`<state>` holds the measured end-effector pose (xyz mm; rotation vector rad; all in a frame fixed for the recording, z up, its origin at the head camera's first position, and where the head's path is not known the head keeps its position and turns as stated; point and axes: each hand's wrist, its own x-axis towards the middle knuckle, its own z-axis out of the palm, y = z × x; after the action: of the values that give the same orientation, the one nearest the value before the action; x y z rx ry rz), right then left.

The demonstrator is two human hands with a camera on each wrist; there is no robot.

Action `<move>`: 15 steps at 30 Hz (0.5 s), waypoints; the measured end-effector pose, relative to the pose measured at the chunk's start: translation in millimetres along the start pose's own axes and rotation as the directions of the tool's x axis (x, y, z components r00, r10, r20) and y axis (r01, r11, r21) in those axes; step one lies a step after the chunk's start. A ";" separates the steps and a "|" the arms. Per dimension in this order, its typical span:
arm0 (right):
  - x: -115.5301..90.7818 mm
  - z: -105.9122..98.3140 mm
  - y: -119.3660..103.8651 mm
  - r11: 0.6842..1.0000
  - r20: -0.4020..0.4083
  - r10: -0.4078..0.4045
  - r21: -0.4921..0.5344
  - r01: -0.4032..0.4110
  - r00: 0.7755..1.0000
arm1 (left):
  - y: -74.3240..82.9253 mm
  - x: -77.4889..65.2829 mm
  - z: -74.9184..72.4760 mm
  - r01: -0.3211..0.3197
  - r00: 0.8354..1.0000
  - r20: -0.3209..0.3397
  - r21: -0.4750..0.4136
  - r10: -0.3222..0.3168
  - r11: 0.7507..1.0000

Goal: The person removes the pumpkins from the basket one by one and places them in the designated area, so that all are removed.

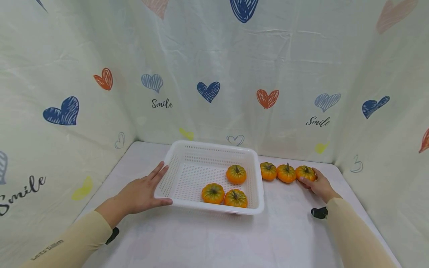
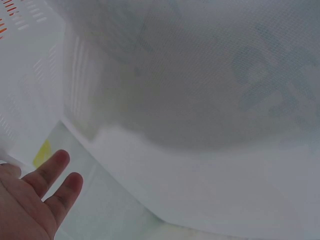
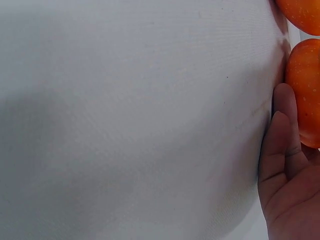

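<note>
A white perforated plastic basket [image 1: 192, 175] stands on the table with three small orange pumpkins inside, among them one pumpkin [image 1: 236, 174] toward the back right. My left hand [image 1: 142, 191] touches the basket's left side, fingers spread and straight, thumb along the front rim; the left wrist view shows that hand [image 2: 30, 210] beside the basket wall. To the right of the basket, three more pumpkins sit in a row. My right hand [image 1: 322, 186] holds the rightmost pumpkin [image 1: 305, 172] between thumb and fingers. Close up, the right fingers [image 3: 280, 137] lie against its orange side.
The middle pumpkin [image 1: 286, 173] of the row touches its neighbours, and the left one [image 1: 268, 171] sits close to the basket's right wall. A white cloth covers the table [image 1: 207, 242]. Heart-printed curtains [image 1: 214, 119] hang behind and at both sides.
</note>
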<state>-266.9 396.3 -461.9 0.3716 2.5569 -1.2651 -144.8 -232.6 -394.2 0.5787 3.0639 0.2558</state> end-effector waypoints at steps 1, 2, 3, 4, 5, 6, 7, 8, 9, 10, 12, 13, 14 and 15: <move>0.3 -0.2 0.0 1.000 0.000 0.000 -0.003 0.000 1.000 | 0.2 -0.1 0.0 0.001 1.000 0.001 -0.001 -0.001 1.000; 0.5 -0.3 0.1 1.000 0.001 0.000 -0.006 0.000 1.000 | -0.1 0.0 0.5 0.003 1.000 0.003 -0.001 -0.003 1.000; 0.7 -0.4 0.1 1.000 0.001 0.000 -0.008 0.000 1.000 | -0.2 0.0 0.6 0.004 1.000 0.003 -0.002 -0.004 1.000; 0.7 -0.4 0.1 1.000 0.001 0.000 -0.011 0.000 1.000 | -0.1 0.0 0.8 0.004 1.000 0.004 -0.003 -0.004 1.000; 0.9 -0.5 0.2 1.000 0.002 -0.001 -0.010 0.001 1.000 | -0.4 0.0 1.1 0.006 1.000 0.006 -0.003 -0.006 1.000; 1.1 -0.6 0.3 1.000 0.004 -0.001 -0.010 0.001 1.000 | -0.4 0.0 1.4 0.006 1.000 0.007 -0.004 -0.005 1.000; 1.2 -0.6 0.4 1.000 0.005 -0.002 -0.009 0.002 1.000 | -0.4 0.0 1.5 0.007 1.000 0.008 -0.005 -0.007 1.000; 1.2 -0.6 0.5 1.000 0.006 -0.002 -0.008 0.002 1.000 | -0.5 0.0 1.5 0.006 1.000 0.008 -0.005 -0.006 1.000; 1.2 -0.6 0.5 1.000 0.006 -0.001 -0.007 0.001 1.000 | -0.2 -0.2 1.1 0.005 1.000 0.007 -0.007 -0.005 1.000; 1.2 -0.7 0.5 1.000 0.006 0.000 -0.006 0.000 1.000 | -0.3 0.0 0.9 0.004 1.000 0.007 -0.005 -0.004 1.000; 0.9 -0.7 0.2 1.000 0.007 0.004 -0.003 -0.004 1.000 | 0.0 0.0 0.2 0.003 1.000 0.006 -0.005 -0.003 1.000; 0.7 -0.7 -0.1 1.000 0.008 0.005 0.000 -0.005 1.000 | 0.0 0.1 0.0 0.004 1.000 0.006 -0.005 -0.004 1.000; 0.5 -0.8 -0.3 1.000 0.009 0.007 0.001 -0.007 1.000 | 0.3 0.0 -0.5 0.002 1.000 0.005 -0.005 -0.002 1.000; 0.3 -0.8 -0.6 1.000 0.009 0.008 0.003 -0.009 1.000 | 0.5 0.1 -0.8 0.003 1.000 0.006 -0.004 -0.003 1.000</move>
<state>-267.5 396.6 -461.0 0.3760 2.5429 -1.2656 -144.7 -232.2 -393.4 0.5742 3.0577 0.2601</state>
